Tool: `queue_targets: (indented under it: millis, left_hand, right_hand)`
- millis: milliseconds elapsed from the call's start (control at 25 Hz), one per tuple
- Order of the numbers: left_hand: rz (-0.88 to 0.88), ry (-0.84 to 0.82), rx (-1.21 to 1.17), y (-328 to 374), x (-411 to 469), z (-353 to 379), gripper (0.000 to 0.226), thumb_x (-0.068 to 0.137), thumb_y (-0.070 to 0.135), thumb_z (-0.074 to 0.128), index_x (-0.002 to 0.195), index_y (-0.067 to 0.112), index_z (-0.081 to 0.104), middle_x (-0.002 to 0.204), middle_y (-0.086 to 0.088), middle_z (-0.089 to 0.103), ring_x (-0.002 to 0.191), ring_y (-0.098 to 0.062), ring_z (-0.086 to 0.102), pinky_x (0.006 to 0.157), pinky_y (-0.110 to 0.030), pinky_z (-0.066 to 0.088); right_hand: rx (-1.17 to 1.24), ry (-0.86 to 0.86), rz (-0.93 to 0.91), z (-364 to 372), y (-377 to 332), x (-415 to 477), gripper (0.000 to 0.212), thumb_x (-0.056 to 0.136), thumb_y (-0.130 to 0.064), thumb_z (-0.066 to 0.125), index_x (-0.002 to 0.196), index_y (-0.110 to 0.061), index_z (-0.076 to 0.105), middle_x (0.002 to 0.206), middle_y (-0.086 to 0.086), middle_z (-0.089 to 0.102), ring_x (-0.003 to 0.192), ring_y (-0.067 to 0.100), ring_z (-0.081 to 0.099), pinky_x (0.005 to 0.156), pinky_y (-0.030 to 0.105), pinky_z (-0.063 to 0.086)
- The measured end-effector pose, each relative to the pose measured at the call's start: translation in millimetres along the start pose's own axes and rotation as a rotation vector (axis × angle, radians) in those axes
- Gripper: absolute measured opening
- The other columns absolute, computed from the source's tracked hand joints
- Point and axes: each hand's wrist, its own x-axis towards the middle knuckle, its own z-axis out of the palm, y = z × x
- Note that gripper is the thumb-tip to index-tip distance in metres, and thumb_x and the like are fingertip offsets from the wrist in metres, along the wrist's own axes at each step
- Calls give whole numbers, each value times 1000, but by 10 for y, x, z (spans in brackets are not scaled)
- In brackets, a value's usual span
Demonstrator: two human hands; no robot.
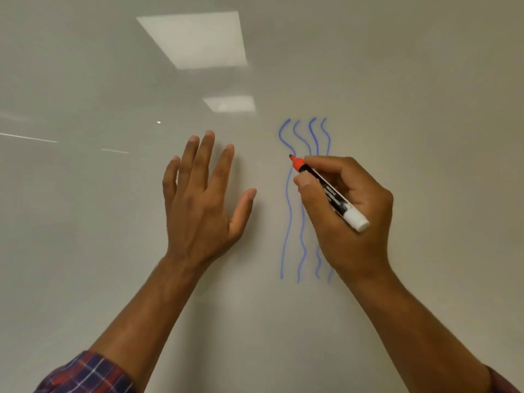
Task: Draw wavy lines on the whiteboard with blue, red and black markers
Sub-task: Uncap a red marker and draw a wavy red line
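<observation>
The whiteboard (pixel 397 80) fills the view. Several blue wavy lines (pixel 287 199) run down it right of centre, and my right hand hides parts of the right ones. My right hand (pixel 351 217) grips a red marker (pixel 326 188) with a black and white barrel. Its uncapped red tip rests at the board over the left blue lines, near their upper part. My left hand (pixel 201 199) is spread flat with fingers apart, against or just off the board, left of the lines. No red or black line shows.
Two bright ceiling light panels (pixel 195 38) reflect in the glossy board at the upper middle. Thin light streaks (pixel 28 137) reflect at the left. A plaid sleeve (pixel 85 375) covers my left forearm at the bottom left.
</observation>
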Motion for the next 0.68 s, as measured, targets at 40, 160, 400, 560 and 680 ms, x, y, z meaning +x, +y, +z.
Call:
queue_targets:
  millis: [40,160,400,560,680]
  left_hand:
    - [-3,-11,25,-75,113,16,72,104,58,48,162,15,40,173,-14,25,163,-30,18,126,-57,24]
    - [-8,-61,66,-211,248,80,76,105,60,40,167,18,26,177,-11,14,165,-29,9,128,-58,19]
    - [-5,-84,62,-250,215,147,78,105,58,40,169,19,17,178,-10,7,165,-28,3,130,-59,15]
    - [-1,-76,55,-256,203,160,77,105,59,40,169,20,18,178,-9,8,165,-28,4,130,-59,16]
    - [5,-74,56,-272,205,174,78,105,58,41,169,20,18,178,-9,7,165,-29,4,130,-60,16]
  right_hand:
    - [-18,22,-14,69,22,136,13,93,-4,74,105,-10,74,87,-6,74,74,9,70,67,16,51]
    - [-92,79,-51,225,97,437,10,90,-6,75,101,-5,76,80,-4,72,67,9,68,62,14,48]
    - [-186,111,-47,365,224,683,5,88,-10,77,88,-6,73,74,-3,72,61,11,65,56,16,46]
    - [-212,112,-57,422,282,702,5,88,-7,75,84,-6,72,72,1,72,59,16,65,54,21,49]
    - [-235,87,-77,475,262,641,5,86,-5,75,82,-6,72,70,1,71,58,16,63,52,24,48]
